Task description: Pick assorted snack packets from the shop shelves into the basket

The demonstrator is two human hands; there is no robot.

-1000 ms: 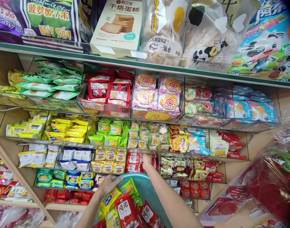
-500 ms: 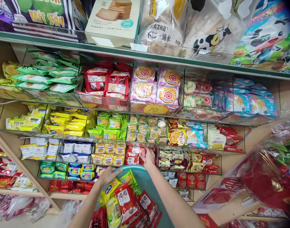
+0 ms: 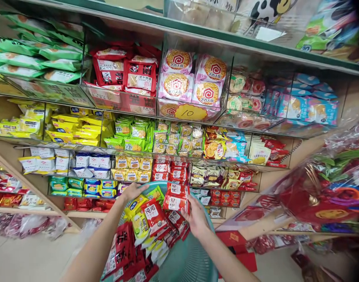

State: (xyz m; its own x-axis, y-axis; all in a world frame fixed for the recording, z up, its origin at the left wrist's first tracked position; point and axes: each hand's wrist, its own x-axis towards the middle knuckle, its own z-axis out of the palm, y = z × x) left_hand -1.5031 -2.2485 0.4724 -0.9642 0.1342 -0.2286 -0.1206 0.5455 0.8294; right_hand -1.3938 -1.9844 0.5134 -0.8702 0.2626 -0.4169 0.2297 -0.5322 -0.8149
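My right hand (image 3: 197, 219) holds red and white packets (image 3: 176, 197) over a teal plastic basket (image 3: 194, 258), its fingers closed on their right side. The far rim of the basket is gripped by my left hand (image 3: 134, 192). Inside the basket lie red packets (image 3: 153, 216), yellow packets (image 3: 135, 207), a green one behind them and dark red packets (image 3: 120, 246) at the left. More red and white packets (image 3: 161, 170) stand in a shelf compartment just beyond the basket.
Shelves of packaged snacks fill the view, with a green-edged glass shelf (image 3: 138, 23) on top. A yellow price tag (image 3: 191, 112) reads 10. Wrapped goods with green leaves (image 3: 341, 160) stand at the right. A red box (image 3: 241, 250) is low at the right.
My right hand has come back from the shelf compartment to above the basket, now with red and white packets in it. The view has shifted and more of the basket shows.
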